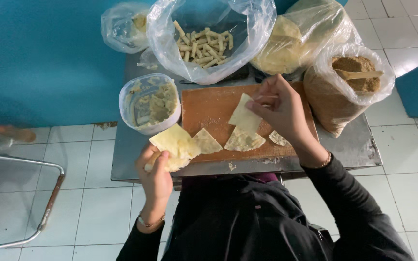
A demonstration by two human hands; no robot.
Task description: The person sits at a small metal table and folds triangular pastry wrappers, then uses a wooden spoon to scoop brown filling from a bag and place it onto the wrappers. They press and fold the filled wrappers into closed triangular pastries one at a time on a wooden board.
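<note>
Pale thin triangular dough sheet, pinched in our right hand over brown wooden cutting board on grey metal table. Left hand clamped on yellowish sheet stack, board's 8 o'clock. Filling tub at 9 o'clock.

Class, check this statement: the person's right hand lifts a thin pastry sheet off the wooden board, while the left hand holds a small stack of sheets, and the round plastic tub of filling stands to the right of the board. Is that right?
Not quite. The head view shows the plastic tub standing to the left of the wooden board, not the right. The rest holds: the right hand lifts a pastry sheet, and the left hand holds a small stack of sheets.
</note>
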